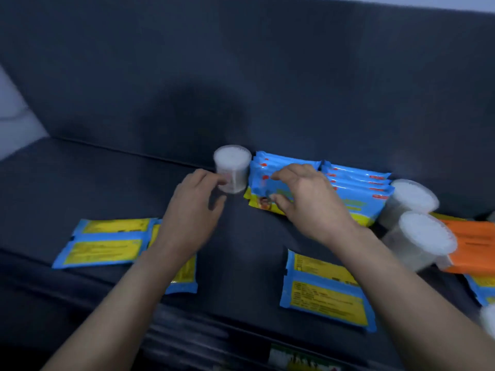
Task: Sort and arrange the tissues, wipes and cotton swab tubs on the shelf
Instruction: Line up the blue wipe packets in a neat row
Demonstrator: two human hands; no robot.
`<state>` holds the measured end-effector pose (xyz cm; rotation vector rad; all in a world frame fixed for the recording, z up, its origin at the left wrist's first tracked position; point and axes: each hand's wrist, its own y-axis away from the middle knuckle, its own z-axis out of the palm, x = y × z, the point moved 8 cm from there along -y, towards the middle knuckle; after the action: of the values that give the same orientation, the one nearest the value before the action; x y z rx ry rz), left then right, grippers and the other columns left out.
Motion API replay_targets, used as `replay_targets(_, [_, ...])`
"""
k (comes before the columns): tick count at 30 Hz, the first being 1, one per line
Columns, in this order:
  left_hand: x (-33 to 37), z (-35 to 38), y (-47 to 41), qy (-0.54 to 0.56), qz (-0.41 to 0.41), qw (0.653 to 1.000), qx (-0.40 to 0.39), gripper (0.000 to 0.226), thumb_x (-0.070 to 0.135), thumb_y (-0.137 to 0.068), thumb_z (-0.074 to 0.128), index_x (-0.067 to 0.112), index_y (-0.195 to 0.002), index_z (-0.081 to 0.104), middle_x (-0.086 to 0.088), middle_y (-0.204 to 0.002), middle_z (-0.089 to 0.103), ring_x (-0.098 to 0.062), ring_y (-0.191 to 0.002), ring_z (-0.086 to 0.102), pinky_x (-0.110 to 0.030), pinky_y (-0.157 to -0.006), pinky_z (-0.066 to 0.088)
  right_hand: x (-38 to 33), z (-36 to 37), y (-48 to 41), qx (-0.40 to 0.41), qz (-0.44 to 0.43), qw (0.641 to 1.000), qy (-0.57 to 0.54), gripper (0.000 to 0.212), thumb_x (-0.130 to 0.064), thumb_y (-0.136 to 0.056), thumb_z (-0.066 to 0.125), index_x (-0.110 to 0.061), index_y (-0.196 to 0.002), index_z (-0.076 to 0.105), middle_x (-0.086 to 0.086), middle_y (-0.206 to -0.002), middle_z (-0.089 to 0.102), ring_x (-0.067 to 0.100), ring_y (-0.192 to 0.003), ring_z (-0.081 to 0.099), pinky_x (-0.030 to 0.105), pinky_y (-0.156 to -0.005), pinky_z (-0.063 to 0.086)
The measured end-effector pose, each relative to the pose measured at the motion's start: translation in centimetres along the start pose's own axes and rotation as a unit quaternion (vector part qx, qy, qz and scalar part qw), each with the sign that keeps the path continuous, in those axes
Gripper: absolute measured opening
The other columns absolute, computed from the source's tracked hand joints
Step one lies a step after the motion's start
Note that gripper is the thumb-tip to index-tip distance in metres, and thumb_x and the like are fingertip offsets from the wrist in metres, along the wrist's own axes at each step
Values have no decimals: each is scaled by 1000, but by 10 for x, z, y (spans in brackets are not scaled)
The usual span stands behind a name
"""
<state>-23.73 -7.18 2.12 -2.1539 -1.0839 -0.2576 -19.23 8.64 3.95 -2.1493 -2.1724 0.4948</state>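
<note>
1 swab tub [232, 168] touching half-open left grip [192, 207]; right grip [308, 199] pinches wipes pack [261, 186].

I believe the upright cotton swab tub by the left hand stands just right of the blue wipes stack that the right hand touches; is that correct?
Not quite: the head view shows the upright cotton swab tub by the left hand standing just left of the blue wipes stack that the right hand touches.

Pale wall [16, 116] at far left
</note>
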Motion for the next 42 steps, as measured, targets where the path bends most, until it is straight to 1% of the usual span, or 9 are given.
replay_targets(3, [-22, -29, 28, -39, -58, 997, 25, 23, 8, -80, 62, 9, -102, 63, -6, -100, 60, -25, -94, 58, -32, -86, 43, -37, 14, -11, -20, -66, 997, -32, 34, -26, -87, 61, -12, -118, 59, 8, -119, 58, 30, -115, 49, 39, -98, 37])
replay_targets(7, [-49, -67, 75, -85, -151, 984, 49, 22, 2, -79, 65, 7, -101, 64, -7, -99, 61, -25, -93, 59, -20, -85, 36, -92, 38, -11, -68, -170, 982, -56, 42, -31, -89, 58, -14, -127, 53, 6, -127, 55, 27, -120, 46, 38, -102, 35])
replay_targets(12, [-74, -96, 128, -135, -235, 961, 45, 23, 5, -79, 66, 10, -102, 64, -5, -102, 62, -26, -96, 60, -36, -89, 45, -139, 72, -2, -147, -225, 961, -57, 49, -38, -89, 57, -19, -133, 46, 2, -133, 48, 24, -121, 41, 37, -99, 34])
replay_targets(16, [-91, -106, 146, -144, -263, 953, 33, 26, 8, -81, 66, 11, -107, 63, -4, -105, 59, -25, -96, 58, -37, -91, 44, -154, 88, 5, -196, -211, 956, -65, 56, -46, -87, 58, -20, -134, 44, 2, -134, 46, 23, -122, 38, 36, -99, 33])
replay_targets(20, [-109, -101, 138, -137, -245, 960, -7, 33, 14, -82, 67, 12, -114, 59, -4, -112, 56, -26, -100, 54, -39, -94, 41, -155, 98, 6, -211, -152, 963, -69, 63, -54, -84, 58, -20, -135, 42, 3, -134, 46, 24, -123, 38, 37, -100, 37])
replay_targets(26, [-133, -73, 112, -107, -200, 964, -139, 55, 24, -78, 73, 16, -128, 51, 0, -129, 47, -24, -119, 44, -35, -102, 36, -141, 113, 11, -235, 3, 971, -36, 82, -64, -76, 61, -13, -136, 37, 10, -136, 35, 32, -122, 39, 41, -98, 41])
replay_targets(31, [-155, -59, 103, -121, -185, 949, -224, 61, 31, -75, 74, 22, -130, 48, 4, -131, 45, -26, -116, 47, -36, -99, 40, -134, 122, 15, -258, 127, 956, -63, 90, -60, -73, 67, -9, -138, 29, 15, -134, 41, 32, -122, 42, 40, -95, 43])
replay_targets(37, [-154, -64, 89, -175, -113, 955, -211, 36, 24, -81, 64, 19, -116, 57, -2, -116, 57, -27, -102, 56, -39, -86, 47, -133, 127, 14, -257, 213, 931, -146, 102, -42, -71, 77, -2, -143, 16, 15, -140, 40, 30, -126, 43, 34, -97, 43])
replay_targets(42, [-140, -74, 80, -201, -76, 961, -172, 27, 27, -89, 50, 14, -110, 60, -6, -105, 62, -28, -96, 57, -40, -78, 48, -127, 124, 15, -249, 268, 912, -185, 94, -32, -72, 79, 0, -141, 24, 13, -141, 39, 25, -126, 43, 28, -90, 42])
